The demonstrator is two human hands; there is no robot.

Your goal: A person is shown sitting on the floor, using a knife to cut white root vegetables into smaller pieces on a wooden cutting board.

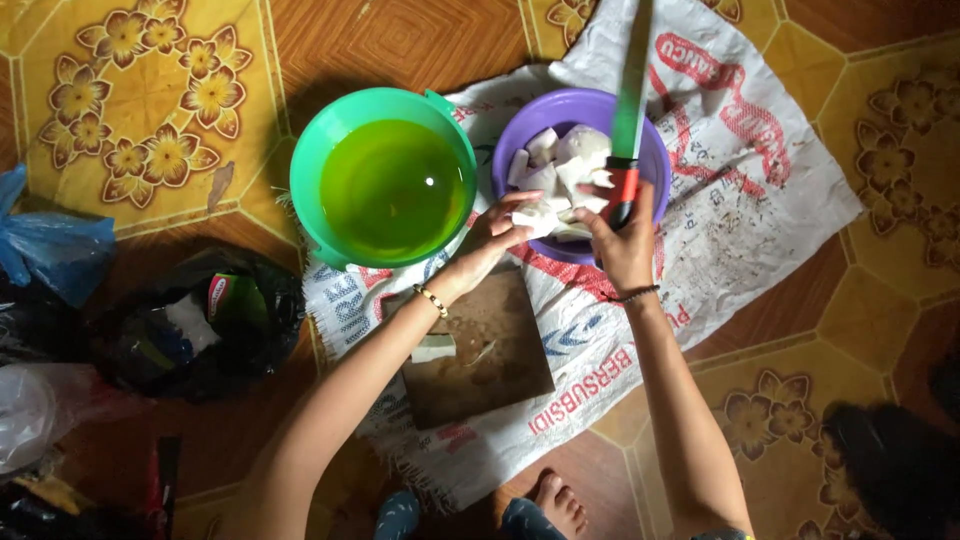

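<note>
My left hand point(493, 232) holds a white cut chunk point(536, 217) at the near rim of a purple bowl point(662, 160) that contains several white pieces. My right hand point(625, 243) grips the red handle of a long green-bladed knife point(631, 95), the blade pointing away over the bowl. Both hands meet at the bowl's near edge. A brown wooden cutting board point(490, 370) lies below them with one white piece point(433, 348) on it.
A green bowl point(310, 170) of water stands left of the purple one. All rest on a white woven sack point(740, 190) on the patterned floor. Black bags point(200, 320), a blue bag point(50, 250) and a clear bag lie at left. My foot point(558, 503) shows below.
</note>
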